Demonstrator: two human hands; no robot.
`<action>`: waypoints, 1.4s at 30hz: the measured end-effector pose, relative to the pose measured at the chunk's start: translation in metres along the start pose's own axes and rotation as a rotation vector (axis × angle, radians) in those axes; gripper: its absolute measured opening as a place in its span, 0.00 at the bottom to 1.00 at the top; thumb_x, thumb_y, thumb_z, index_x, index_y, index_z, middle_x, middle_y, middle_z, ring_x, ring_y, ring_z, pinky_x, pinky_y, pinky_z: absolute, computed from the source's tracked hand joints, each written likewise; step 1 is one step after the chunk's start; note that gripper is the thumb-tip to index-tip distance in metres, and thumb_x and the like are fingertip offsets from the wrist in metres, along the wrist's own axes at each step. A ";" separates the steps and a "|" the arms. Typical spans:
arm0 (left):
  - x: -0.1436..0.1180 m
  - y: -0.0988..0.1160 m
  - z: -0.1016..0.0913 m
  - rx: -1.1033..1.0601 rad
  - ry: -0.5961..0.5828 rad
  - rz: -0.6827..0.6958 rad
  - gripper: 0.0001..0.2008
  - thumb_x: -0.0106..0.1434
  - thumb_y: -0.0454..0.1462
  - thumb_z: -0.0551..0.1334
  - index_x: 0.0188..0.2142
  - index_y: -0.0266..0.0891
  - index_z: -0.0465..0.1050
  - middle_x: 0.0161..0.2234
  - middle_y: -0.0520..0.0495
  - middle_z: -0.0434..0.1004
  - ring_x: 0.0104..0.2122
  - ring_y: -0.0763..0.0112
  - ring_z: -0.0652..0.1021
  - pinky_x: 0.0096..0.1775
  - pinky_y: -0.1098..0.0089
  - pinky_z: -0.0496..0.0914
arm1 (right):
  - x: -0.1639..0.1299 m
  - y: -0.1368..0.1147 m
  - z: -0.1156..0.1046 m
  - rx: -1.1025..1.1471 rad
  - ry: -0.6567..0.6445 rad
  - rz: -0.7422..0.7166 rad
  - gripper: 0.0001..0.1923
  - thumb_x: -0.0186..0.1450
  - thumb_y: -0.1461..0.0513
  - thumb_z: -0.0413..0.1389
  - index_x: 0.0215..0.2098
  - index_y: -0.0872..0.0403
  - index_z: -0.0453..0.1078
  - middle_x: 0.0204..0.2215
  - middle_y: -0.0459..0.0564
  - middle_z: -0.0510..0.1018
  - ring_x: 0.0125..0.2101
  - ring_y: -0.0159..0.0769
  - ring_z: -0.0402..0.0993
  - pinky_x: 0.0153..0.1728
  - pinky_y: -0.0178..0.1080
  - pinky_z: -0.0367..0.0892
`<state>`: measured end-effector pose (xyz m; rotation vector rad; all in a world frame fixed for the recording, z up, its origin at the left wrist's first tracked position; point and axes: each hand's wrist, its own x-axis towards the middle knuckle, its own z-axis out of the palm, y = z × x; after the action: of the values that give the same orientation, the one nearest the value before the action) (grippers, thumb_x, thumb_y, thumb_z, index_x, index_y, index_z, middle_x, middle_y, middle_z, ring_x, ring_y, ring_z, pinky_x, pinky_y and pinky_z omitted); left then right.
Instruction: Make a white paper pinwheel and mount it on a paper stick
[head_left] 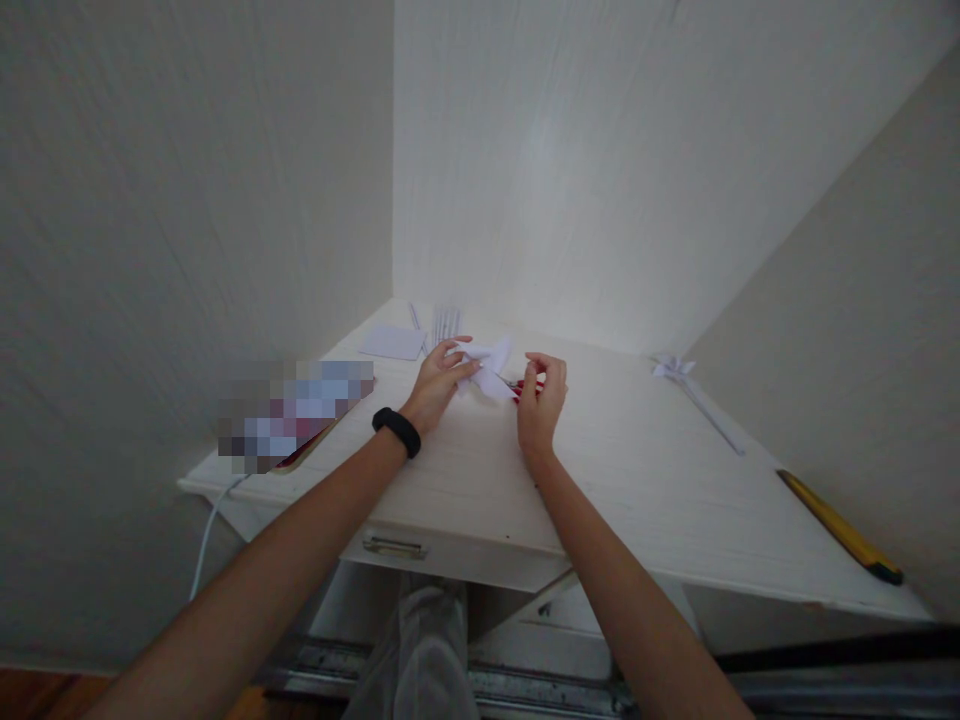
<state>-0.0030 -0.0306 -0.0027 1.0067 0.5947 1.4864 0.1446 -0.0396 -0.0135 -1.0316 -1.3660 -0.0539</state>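
Observation:
My left hand [439,390], with a black band at the wrist, pinches a white folded paper pinwheel [491,368] above the middle of the table. Its thumb lies on the near side of the paper. To the right of the pinwheel is my right hand [546,395], apart from the paper, its fingers curled toward the thumb. Whatever may be between those fingertips is too small to make out. Scissors with red handles [517,394] lie on the table just behind this hand, which partly hides them.
A phone-like device [307,455], its screen blurred, stands at the left with a white cable [206,540]. Behind are a white paper sheet [394,342] and several paper strips [445,325]. A paper pinwheel on a stick [705,405] and a yellow cutter knife [840,525] lie right.

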 end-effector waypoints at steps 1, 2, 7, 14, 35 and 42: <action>0.000 0.000 0.000 -0.017 -0.015 -0.006 0.25 0.46 0.32 0.70 0.44 0.40 0.66 0.37 0.50 0.76 0.37 0.73 0.76 0.41 0.71 0.67 | 0.000 0.002 0.002 0.046 -0.060 -0.006 0.09 0.66 0.61 0.47 0.40 0.54 0.67 0.38 0.50 0.71 0.37 0.36 0.67 0.42 0.40 0.60; 0.001 -0.001 -0.001 -0.034 -0.031 -0.013 0.24 0.46 0.32 0.69 0.44 0.40 0.67 0.37 0.49 0.76 0.37 0.73 0.76 0.42 0.71 0.67 | -0.001 0.003 0.005 0.095 -0.121 -0.009 0.08 0.65 0.61 0.48 0.40 0.54 0.67 0.37 0.50 0.71 0.37 0.36 0.67 0.41 0.40 0.61; 0.001 -0.004 -0.003 -0.041 -0.100 -0.057 0.22 0.47 0.32 0.69 0.43 0.39 0.68 0.36 0.49 0.76 0.37 0.73 0.76 0.44 0.69 0.67 | -0.001 0.008 0.013 0.379 -0.351 0.169 0.06 0.59 0.60 0.53 0.32 0.53 0.68 0.34 0.49 0.73 0.37 0.37 0.68 0.38 0.38 0.63; -0.002 -0.005 -0.001 -0.006 -0.126 -0.070 0.23 0.47 0.31 0.69 0.44 0.39 0.68 0.38 0.47 0.76 0.38 0.72 0.76 0.44 0.68 0.68 | -0.002 0.014 0.017 0.779 -0.458 0.576 0.10 0.52 0.60 0.58 0.34 0.52 0.72 0.31 0.46 0.77 0.32 0.36 0.69 0.35 0.36 0.64; -0.003 -0.002 0.001 0.062 -0.168 -0.095 0.25 0.48 0.35 0.70 0.46 0.41 0.69 0.43 0.43 0.75 0.43 0.68 0.75 0.46 0.66 0.66 | 0.000 0.001 0.011 0.969 -0.566 0.752 0.13 0.49 0.62 0.60 0.34 0.50 0.71 0.32 0.46 0.80 0.38 0.39 0.74 0.38 0.41 0.69; 0.003 -0.004 -0.008 0.036 0.077 -0.078 0.17 0.53 0.45 0.66 0.41 0.42 0.70 0.48 0.43 0.73 0.45 0.66 0.75 0.45 0.64 0.67 | 0.002 0.016 0.012 1.044 -0.434 0.758 0.15 0.48 0.64 0.59 0.35 0.48 0.71 0.34 0.46 0.80 0.37 0.37 0.74 0.36 0.39 0.69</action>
<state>-0.0077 -0.0255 -0.0098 0.9471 0.7104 1.4548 0.1450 -0.0218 -0.0224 -0.5832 -1.0399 1.3664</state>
